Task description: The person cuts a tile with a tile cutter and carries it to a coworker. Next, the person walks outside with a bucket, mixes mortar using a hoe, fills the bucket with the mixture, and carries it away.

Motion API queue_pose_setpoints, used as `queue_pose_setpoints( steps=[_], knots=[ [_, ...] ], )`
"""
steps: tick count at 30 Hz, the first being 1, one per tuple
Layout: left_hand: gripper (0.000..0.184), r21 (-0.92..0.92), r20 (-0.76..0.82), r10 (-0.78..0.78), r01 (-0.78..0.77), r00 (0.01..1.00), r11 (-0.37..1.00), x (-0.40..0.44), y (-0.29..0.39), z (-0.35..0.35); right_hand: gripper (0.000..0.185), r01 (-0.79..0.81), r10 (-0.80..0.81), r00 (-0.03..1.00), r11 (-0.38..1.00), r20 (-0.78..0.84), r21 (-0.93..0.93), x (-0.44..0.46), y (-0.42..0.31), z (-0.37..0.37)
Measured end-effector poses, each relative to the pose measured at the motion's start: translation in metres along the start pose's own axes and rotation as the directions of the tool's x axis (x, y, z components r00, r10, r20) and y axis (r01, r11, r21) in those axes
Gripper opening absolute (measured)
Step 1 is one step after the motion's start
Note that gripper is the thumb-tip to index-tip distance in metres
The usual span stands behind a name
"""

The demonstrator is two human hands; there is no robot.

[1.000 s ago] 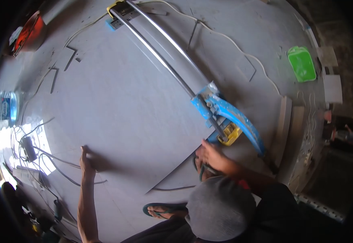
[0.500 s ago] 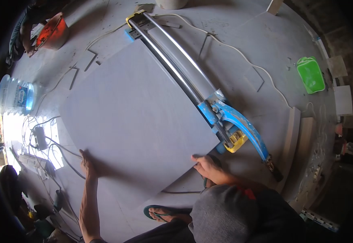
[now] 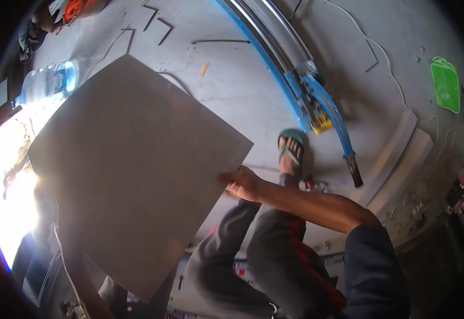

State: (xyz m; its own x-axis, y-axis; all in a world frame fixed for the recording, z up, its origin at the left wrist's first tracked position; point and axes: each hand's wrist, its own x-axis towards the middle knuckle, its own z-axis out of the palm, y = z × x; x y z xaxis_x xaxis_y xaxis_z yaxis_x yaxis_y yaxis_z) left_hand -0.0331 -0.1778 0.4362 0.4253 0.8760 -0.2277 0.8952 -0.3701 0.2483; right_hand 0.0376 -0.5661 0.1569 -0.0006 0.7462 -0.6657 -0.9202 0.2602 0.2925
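A large grey floor tile [image 3: 136, 159] is raised off the floor and fills the left middle of the view, tilted. My right hand [image 3: 244, 184] is closed on its right edge, thumb over the top face and fingers beneath. My left forearm [image 3: 85, 282] comes up from the lower left and passes behind the tile; the left hand itself is hidden there. Farther right lies a blue tile cutter [image 3: 295, 90] with steel rails, its long handle [image 3: 332, 109] pointing down toward me. No tile lies on its near end.
My sandalled foot [image 3: 291, 146] stands beside the cutter's near end. Boards [image 3: 394, 154] lie at the right, near a green container [image 3: 445, 85]. A water bottle [image 3: 51, 80] lies beyond the tile. Another person's hand [image 3: 51, 25] is near an orange bucket [image 3: 85, 8]. Thin offcuts lie on the floor.
The tile has come off the cutter and been lifted leftward and toward me. My left hand, seen before at its left edge, is now hidden. The view has shifted.
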Motion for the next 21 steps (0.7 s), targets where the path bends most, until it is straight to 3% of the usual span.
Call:
queue_pose_setpoints(
  steps=[3,4,5,6,7,8,10,11,12,13,14,15,16,17,18,19,20,21],
  knots=[
    [0.044,0.202,0.043,0.078,-0.086,0.996,0.976,-0.025,0.051,-0.117,0.037,-0.039,0.033,0.996,0.996,0.078,0.086,-0.073,0.058,0.061],
    [0.043,0.252,0.044,0.103,-0.111,0.994,0.961,-0.036,0.070,-0.159,0.037,-0.108,0.108,0.994,0.993,0.004,0.050,-0.096,0.088,0.080],
    [0.042,0.292,0.042,0.123,-0.130,0.992,0.948,-0.050,0.089,-0.202,0.033,-0.159,0.154,0.986,0.982,0.056,0.105,-0.114,0.125,0.085],
    [0.041,0.332,0.038,0.140,-0.144,0.989,0.932,-0.064,0.106,-0.244,0.025,-0.463,0.350,0.881,0.775,0.318,0.430,-0.111,0.185,0.045],
    [0.040,0.362,0.029,0.159,-0.159,0.987,0.919,-0.079,0.123,-0.285,0.019,-0.391,0.431,0.901,0.757,0.050,0.523,-0.154,0.204,0.098],
    [0.039,0.388,0.022,0.173,-0.168,0.985,0.906,-0.095,0.138,-0.321,0.018,-0.370,0.422,0.907,0.814,-0.018,0.448,-0.199,0.213,0.142],
    [0.037,0.432,0.016,0.195,-0.183,0.981,0.883,-0.124,0.163,-0.389,0.020,-0.483,0.359,0.873,0.737,0.331,0.473,-0.229,0.304,0.135],
    [0.036,0.457,0.018,0.209,-0.194,0.978,0.868,-0.137,0.175,-0.417,0.027,-0.661,0.599,0.741,0.730,0.305,0.171,-0.249,0.294,0.168],
    [0.035,0.476,0.020,0.220,-0.203,0.975,0.856,-0.147,0.183,-0.440,0.034,-0.782,0.789,0.587,0.611,0.181,-0.125,-0.274,0.290,0.189],
    [0.034,0.498,0.047,0.260,-0.248,0.964,0.831,-0.151,0.195,-0.453,0.044,-0.787,0.886,0.458,0.365,-0.074,-0.497,-0.274,0.276,0.206],
    [0.034,0.508,0.054,0.292,-0.278,0.955,0.815,-0.156,0.203,-0.465,0.054,-0.669,0.732,0.621,0.310,-0.279,-0.676,-0.258,0.264,0.208],
    [0.033,0.518,0.070,0.326,-0.314,0.943,0.796,-0.157,0.212,-0.474,0.066,-0.465,0.311,0.873,0.298,-0.376,-0.834,-0.234,0.252,0.204],
    [0.032,0.526,0.089,0.360,-0.351,0.929,0.775,-0.159,0.219,-0.482,0.078,-0.333,-0.031,0.937,0.231,-0.349,-0.914,-0.208,0.236,0.211],
    [0.032,0.531,0.103,0.392,-0.384,0.914,0.756,-0.161,0.224,-0.486,0.091,-0.198,-0.181,0.949,0.287,-0.257,-0.937,-0.182,0.215,0.237],
    [0.031,0.526,0.123,0.424,-0.421,0.897,0.739,-0.161,0.228,-0.487,0.096,0.087,-0.096,0.994,0.502,0.044,-0.861,-0.163,0.190,0.272],
    [0.030,0.516,0.148,0.461,-0.466,0.875,0.719,-0.158,0.232,-0.484,0.101,-0.045,-0.027,0.995,0.742,-0.098,-0.668,-0.168,0.175,0.321],
    [0.030,0.496,0.166,0.505,-0.514,0.847,0.700,-0.154,0.237,-0.476,0.104,-0.039,0.084,0.995,0.798,0.048,-0.601,-0.170,0.159,0.339],
    [0.029,0.471,0.191,0.551,-0.568,0.813,0.675,-0.150,0.242,-0.466,0.098,0.034,0.072,0.972,0.896,0.222,-0.443,-0.154,0.156,0.344]
  ],
)
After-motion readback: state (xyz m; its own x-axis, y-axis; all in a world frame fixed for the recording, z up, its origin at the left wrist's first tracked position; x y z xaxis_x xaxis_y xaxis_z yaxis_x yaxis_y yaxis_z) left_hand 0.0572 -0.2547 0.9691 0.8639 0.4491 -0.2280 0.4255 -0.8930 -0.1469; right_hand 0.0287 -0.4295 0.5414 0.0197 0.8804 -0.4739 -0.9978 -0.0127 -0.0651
